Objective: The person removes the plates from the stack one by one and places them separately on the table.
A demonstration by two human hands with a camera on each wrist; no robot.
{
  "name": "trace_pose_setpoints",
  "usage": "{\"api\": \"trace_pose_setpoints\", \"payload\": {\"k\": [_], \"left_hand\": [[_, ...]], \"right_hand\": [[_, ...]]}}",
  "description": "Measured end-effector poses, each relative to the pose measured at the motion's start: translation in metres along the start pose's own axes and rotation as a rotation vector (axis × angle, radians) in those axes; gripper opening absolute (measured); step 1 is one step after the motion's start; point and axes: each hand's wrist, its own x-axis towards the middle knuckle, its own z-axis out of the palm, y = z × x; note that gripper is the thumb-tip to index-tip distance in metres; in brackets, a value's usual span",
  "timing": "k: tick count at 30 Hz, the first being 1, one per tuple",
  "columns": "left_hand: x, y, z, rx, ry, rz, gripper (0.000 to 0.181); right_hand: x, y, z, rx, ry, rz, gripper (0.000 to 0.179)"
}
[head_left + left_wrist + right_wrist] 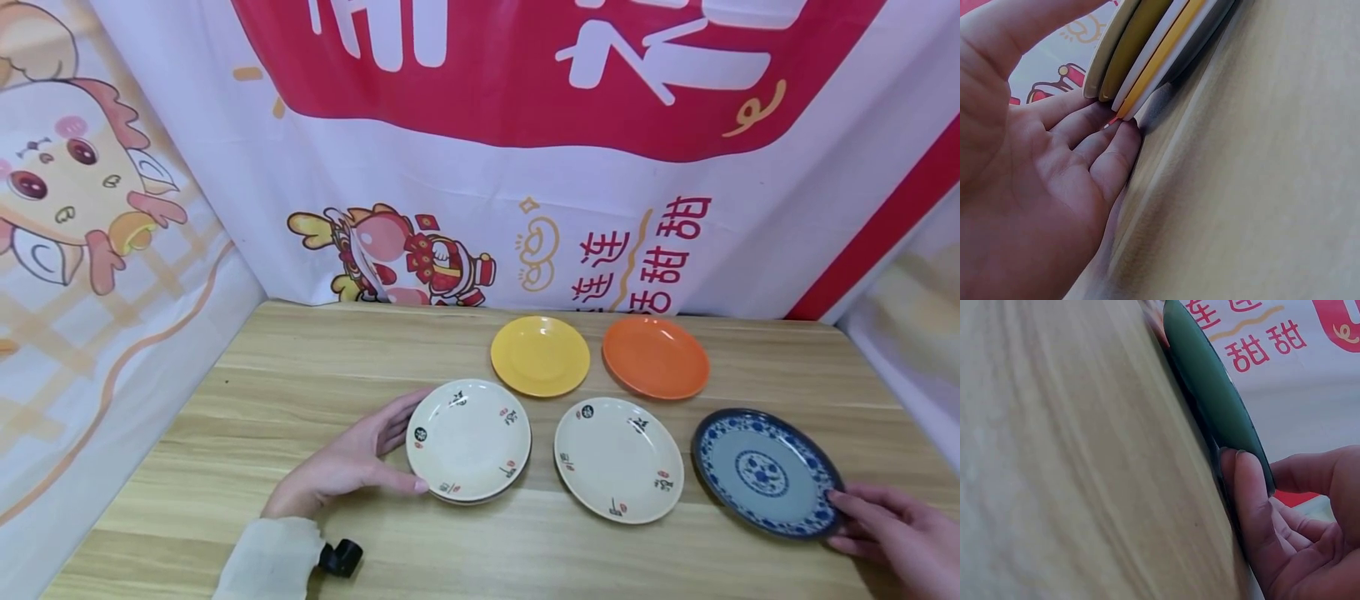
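Well, the blue-patterned plate (765,473) is at the right side of the table (300,350), its rim pinched by the right hand (892,521), thumb on top, fingertips under the greenish base; whether any part touches the wood I cannot tell. The left hand (360,458) spreads thumb and fingers about the left edge of a stack of plates (1154,50), touching it. Small black and red characters, too tiny to read, dot the stack's cream top plate (468,442) and a second cream plate (618,460) between stack and blue. All are round and glossy; side-on, the stack shows cream, olive, white and orange-yellow rims. Beyond lie a yellow plate (540,356) and an orange plate (656,357). Underneath is pale wood grain; behind hangs a creased cloth (465,183) printed with red 连连 and 甜甜, a cartoon figure (405,258) and large white characters on red, cut off at the top
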Motion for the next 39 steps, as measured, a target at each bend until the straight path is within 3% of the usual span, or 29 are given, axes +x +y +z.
{"api": "trace_pose_setpoints", "payload": {"k": [13,22,39], "left_hand": [[0.0002,0.0008,0.0004,-0.008,-0.001,0.020,0.111],[0.0004,-0.0009,0.0002,-0.004,0.003,0.023,0.111],[0.0000,-0.0031,0.0002,-0.001,0.007,0.028,0.111]], "right_hand": [[0.0013,-0.0029,0.0021,-0.111,0.050,-0.026,0.050],[0.0011,-0.0032,0.0044,-0.123,0.084,-0.034,0.053],[-0.0017,-0.0054,0.0025,-0.138,0.075,-0.040,0.054]]}}
